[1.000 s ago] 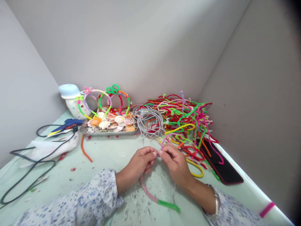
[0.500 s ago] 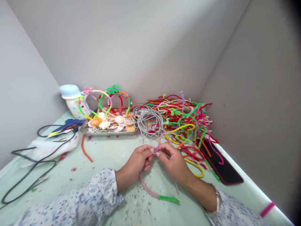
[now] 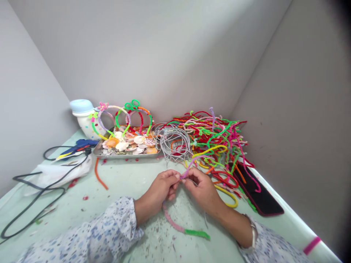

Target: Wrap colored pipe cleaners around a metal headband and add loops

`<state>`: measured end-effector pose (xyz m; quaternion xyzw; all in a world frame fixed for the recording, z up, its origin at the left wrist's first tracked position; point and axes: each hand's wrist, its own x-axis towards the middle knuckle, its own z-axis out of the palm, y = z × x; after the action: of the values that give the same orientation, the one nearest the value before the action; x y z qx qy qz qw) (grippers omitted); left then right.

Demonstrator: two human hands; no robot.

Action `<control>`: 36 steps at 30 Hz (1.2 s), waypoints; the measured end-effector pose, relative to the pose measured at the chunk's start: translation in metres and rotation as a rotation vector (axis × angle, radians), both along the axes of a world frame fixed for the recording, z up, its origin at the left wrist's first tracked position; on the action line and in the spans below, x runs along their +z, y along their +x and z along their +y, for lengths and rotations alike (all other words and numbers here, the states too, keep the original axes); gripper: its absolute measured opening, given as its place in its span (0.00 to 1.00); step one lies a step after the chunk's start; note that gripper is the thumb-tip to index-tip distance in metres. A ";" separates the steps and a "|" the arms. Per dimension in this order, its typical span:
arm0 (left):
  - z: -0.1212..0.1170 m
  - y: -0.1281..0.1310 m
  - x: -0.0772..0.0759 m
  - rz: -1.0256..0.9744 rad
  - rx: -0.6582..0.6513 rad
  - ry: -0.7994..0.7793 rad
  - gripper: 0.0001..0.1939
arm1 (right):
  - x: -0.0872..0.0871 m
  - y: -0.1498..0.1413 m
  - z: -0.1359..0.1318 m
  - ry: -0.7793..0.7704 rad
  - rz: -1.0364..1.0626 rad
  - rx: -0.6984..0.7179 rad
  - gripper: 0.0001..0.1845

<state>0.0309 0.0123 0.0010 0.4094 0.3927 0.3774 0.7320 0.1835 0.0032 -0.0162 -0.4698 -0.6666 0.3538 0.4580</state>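
My left hand (image 3: pixel 161 186) pinches a thin grey wire wrapped in fuzzy pipe cleaner. Below that hand its covered end (image 3: pixel 174 226) curves out, pink and then green at the tip. Right beside it, my right hand (image 3: pixel 201 188) is closed on a purple pipe cleaner (image 3: pixel 192 163), whose loose end arcs up and to the right. The fingertips of both hands almost meet where the purple strand joins the wire. A bare stretch of wire (image 3: pixel 206 219) shows under my right wrist. My fingers hide the exact spot of the wrapping.
Behind my hands lie a metal tray (image 3: pixel 128 156) of shells with wrapped headbands on top, a coil of grey wire (image 3: pixel 175 140) and a heap of pipe cleaners (image 3: pixel 216 128). A white bottle (image 3: pixel 86 118), black cable (image 3: pixel 35 188) and black flat case (image 3: pixel 263 193) stand or lie around.
The purple pipe cleaner's loose end has swung down and to the right, now lying lower over my right hand. Both hands stay almost in place.
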 end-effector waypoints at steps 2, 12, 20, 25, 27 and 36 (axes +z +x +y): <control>0.000 0.000 0.001 0.000 -0.003 -0.009 0.08 | 0.000 0.000 0.000 0.004 -0.011 -0.011 0.03; -0.001 0.001 0.001 0.009 -0.004 -0.010 0.08 | 0.002 -0.001 -0.002 -0.009 -0.008 -0.002 0.03; -0.002 0.001 0.003 0.010 0.000 -0.015 0.09 | 0.002 -0.001 -0.001 -0.012 -0.042 -0.025 0.03; -0.001 0.000 0.002 0.008 0.001 -0.024 0.08 | 0.000 0.000 -0.001 -0.016 -0.057 -0.030 0.03; -0.001 0.000 0.002 0.010 0.001 -0.031 0.08 | 0.000 0.000 0.000 -0.019 -0.061 -0.031 0.03; -0.002 0.001 0.004 0.018 -0.006 -0.030 0.09 | -0.002 0.000 0.001 0.016 -0.137 -0.075 0.04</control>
<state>0.0314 0.0105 0.0050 0.4029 0.4036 0.3656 0.7356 0.1834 0.0039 -0.0184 -0.5136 -0.6813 0.2981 0.4280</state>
